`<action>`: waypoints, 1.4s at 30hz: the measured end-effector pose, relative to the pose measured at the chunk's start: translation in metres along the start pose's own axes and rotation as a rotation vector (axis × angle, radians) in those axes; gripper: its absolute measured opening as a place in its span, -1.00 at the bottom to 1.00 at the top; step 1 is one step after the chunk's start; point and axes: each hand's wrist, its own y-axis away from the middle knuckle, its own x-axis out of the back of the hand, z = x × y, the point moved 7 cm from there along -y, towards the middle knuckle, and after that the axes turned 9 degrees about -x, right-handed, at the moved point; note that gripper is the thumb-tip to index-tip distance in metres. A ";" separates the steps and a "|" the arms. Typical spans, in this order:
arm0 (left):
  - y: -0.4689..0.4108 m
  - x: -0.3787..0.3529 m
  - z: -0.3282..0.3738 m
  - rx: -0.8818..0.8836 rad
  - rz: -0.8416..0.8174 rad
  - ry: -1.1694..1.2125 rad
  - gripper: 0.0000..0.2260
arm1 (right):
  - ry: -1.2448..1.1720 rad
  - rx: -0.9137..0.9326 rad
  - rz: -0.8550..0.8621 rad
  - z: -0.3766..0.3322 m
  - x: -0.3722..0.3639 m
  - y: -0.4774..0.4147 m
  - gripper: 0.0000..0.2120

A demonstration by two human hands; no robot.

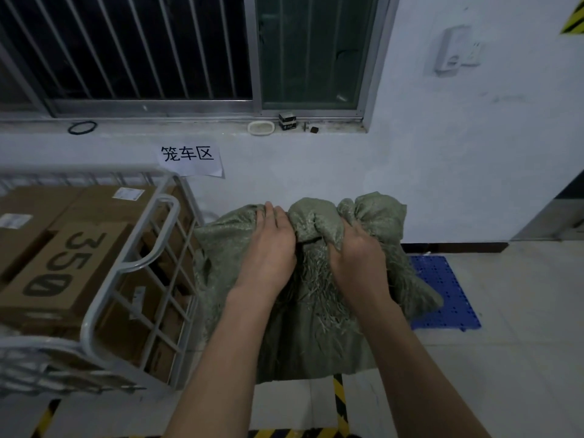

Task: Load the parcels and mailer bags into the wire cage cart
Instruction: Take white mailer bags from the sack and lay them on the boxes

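A large green woven sack (303, 336) stands in front of me, just right of the white wire cage cart (132, 263). My left hand (268, 245) grips a bunch of the sack's gathered top. My right hand (357, 251) clutches another fold of the fabric beside it. Frayed threads hang from the sack's mouth between my wrists. Inside the cart lie several brown cardboard parcels, one printed "350" (60, 263) on top. What the sack holds is hidden.
A blue perforated plastic mat (448, 295) lies on the tiled floor behind the sack at right. Yellow-black hazard tape (339, 403) marks the floor near me. A wall with a paper sign (189, 158) and a barred window (126, 49) is straight ahead.
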 end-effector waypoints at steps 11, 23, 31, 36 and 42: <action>-0.023 0.032 0.004 -0.052 -0.027 -0.240 -0.41 | -0.075 -0.007 -0.006 0.006 0.010 -0.030 -0.42; -0.032 0.072 -0.046 -0.002 -0.069 -0.367 -0.37 | -0.148 0.026 -0.098 -0.039 -0.001 -0.049 -0.10; -0.031 0.082 -0.126 -0.030 -0.015 -0.285 -0.34 | -0.132 -0.075 -0.121 -0.103 -0.047 -0.055 -0.03; -0.018 0.098 -0.191 -0.099 -0.010 -0.272 -0.35 | -0.135 -0.164 -0.088 -0.161 -0.079 -0.041 -0.07; -0.013 0.126 -0.260 -0.160 0.069 -0.243 -0.36 | -0.154 -0.201 -0.012 -0.229 -0.112 -0.037 -0.05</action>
